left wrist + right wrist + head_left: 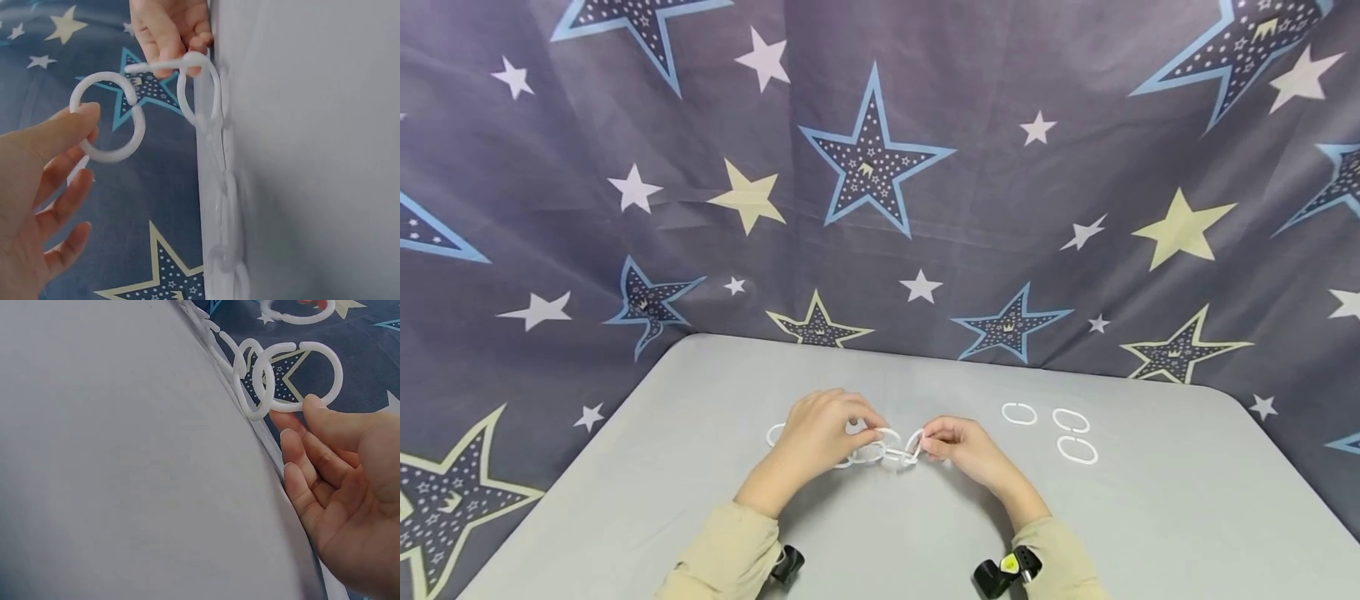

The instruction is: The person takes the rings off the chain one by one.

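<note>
A dark fabric backdrop printed with stars stands behind a grey table. At the table's middle, the left hand works beside the right hand; both extend from beige sleeves.

The left hand pinches a white split link between thumb and index finger, its other fingers spread and half bent. The right hand pinches a second link between thumb and fingertip, its remaining fingers loosely curled. The second link is interlocked with the end of a white chain, which lies along the table toward the left.

The left wrist view shows the gap in the first link, hard to make out from the head view. The right wrist view shows the second link's gap, at its top. Only the head view shows three loose links to the right of the right hand.

A yellow label on the right wrist device carries markings too small to read.
</note>
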`<state>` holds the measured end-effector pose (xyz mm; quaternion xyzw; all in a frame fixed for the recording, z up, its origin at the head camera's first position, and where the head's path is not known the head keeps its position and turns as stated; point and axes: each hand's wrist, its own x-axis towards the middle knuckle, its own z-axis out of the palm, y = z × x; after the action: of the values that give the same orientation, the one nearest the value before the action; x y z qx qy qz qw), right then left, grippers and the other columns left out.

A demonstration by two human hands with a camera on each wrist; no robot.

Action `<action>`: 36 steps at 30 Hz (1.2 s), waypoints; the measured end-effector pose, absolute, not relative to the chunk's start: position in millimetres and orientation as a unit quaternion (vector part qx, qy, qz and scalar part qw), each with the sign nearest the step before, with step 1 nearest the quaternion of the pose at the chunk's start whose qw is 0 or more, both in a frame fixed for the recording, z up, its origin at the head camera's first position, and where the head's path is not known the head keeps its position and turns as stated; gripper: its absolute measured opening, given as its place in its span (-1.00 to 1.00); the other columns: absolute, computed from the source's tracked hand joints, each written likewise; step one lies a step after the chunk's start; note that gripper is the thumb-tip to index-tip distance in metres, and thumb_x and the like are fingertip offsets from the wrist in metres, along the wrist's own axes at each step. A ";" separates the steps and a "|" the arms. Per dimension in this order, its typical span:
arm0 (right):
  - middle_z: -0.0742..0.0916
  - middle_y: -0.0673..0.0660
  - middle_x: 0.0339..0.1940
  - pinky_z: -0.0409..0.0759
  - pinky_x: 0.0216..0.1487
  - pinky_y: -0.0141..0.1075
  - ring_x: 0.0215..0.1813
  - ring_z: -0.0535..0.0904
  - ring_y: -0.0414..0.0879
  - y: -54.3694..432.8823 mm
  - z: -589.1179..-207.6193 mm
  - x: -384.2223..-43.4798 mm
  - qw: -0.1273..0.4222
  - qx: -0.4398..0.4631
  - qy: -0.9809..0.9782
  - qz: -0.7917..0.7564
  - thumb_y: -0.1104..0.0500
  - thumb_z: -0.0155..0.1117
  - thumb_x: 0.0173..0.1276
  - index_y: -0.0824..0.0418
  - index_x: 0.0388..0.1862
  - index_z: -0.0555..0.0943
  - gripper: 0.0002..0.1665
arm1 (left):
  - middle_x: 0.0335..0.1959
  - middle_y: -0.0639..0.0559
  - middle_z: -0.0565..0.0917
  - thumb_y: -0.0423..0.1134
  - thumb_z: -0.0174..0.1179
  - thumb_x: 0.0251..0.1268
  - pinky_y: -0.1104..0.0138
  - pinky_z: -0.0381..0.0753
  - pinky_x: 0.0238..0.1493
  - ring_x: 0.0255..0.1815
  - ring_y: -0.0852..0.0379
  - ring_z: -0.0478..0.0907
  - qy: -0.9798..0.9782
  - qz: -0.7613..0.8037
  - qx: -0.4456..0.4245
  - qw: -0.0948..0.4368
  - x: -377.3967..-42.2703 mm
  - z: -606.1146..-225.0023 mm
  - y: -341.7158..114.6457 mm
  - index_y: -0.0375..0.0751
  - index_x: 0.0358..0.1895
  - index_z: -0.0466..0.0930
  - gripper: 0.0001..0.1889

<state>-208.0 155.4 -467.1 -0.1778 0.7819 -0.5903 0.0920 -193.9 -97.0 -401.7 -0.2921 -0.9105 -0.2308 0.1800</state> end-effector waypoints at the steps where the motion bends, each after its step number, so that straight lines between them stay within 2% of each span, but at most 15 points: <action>1: 0.74 0.31 -0.28 0.55 -0.30 -0.38 -0.32 0.62 -0.12 155.2 -467.2 -207.8 0.093 -0.177 0.783 -0.589 0.31 0.28 0.38 0.51 -0.11 0.60 -0.76 | -0.42 0.46 0.65 -0.06 0.50 0.05 0.38 0.46 -0.35 -0.38 0.31 0.55 -0.913 -0.227 -0.291 0.174 -195.9 -401.0 -97.5 0.26 -0.31 0.79 -0.87; 9: 0.73 0.32 -0.28 0.58 -0.25 -0.37 -0.32 0.63 -0.16 154.2 -468.5 -208.0 0.095 -0.176 0.777 -0.597 0.32 0.27 0.38 0.55 -0.11 0.58 -0.74 | -0.48 0.48 0.61 0.01 0.47 0.08 0.37 0.40 -0.45 -0.44 0.36 0.48 -0.927 -0.191 -0.289 0.145 -218.1 -387.0 -98.3 0.26 -0.29 0.79 -0.88; 17: 0.73 0.33 -0.29 0.57 -0.25 -0.36 -0.35 0.61 -0.18 154.6 -467.2 -208.6 0.099 -0.188 0.768 -0.604 0.32 0.28 0.37 0.55 -0.08 0.58 -0.72 | -0.61 0.41 0.55 0.08 0.38 0.18 0.29 0.40 -0.40 -0.53 0.34 0.43 -0.934 -0.217 -0.282 0.029 -242.1 -380.0 -92.8 0.32 -0.26 0.78 -0.90; 23: 0.73 0.36 -0.26 0.59 -0.22 -0.34 -0.33 0.62 -0.15 154.9 -465.7 -207.6 0.099 -0.184 0.770 -0.603 0.31 0.28 0.36 0.53 -0.08 0.59 -0.72 | -0.49 0.42 0.63 0.08 0.38 0.20 0.31 0.45 -0.34 -0.45 0.33 0.49 -0.935 -0.237 -0.265 -0.015 -263.3 -387.4 -87.7 0.29 -0.26 0.78 -0.90; 28: 0.74 0.35 -0.25 0.59 -0.20 -0.33 -0.31 0.63 -0.15 152.5 -466.5 -208.3 0.100 -0.189 0.770 -0.601 0.30 0.28 0.37 0.53 -0.07 0.59 -0.71 | -0.43 0.34 0.68 0.06 0.38 0.20 0.32 0.48 -0.34 -0.44 0.29 0.53 -0.933 -0.258 -0.247 -0.044 -281.6 -392.6 -82.0 0.23 -0.24 0.80 -0.87; 32: 0.74 0.32 -0.25 0.58 -0.19 -0.34 -0.30 0.63 -0.14 155.1 -465.5 -208.3 0.096 -0.194 0.771 -0.599 0.29 0.28 0.37 0.53 -0.06 0.59 -0.71 | -0.35 0.34 0.71 0.05 0.39 0.20 0.35 0.49 -0.26 -0.37 0.31 0.55 -0.931 -0.253 -0.257 -0.054 -297.6 -393.8 -70.3 0.18 -0.22 0.81 -0.85; 36: 0.75 0.30 -0.24 0.58 -0.17 -0.33 -0.29 0.64 -0.15 160.2 -464.4 -207.4 0.101 -0.195 0.767 -0.603 0.29 0.28 0.38 0.54 -0.06 0.58 -0.70 | -0.36 0.32 0.71 0.01 0.43 0.17 0.36 0.50 -0.23 -0.34 0.32 0.56 -0.927 -0.251 -0.272 -0.058 -312.4 -393.5 -57.0 0.15 -0.24 0.81 -0.86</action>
<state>-207.4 160.2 -464.4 -0.1950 0.7671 -0.6027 0.1012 -312.4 -57.0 -393.5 -0.2719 -0.9272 -0.2509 -0.0581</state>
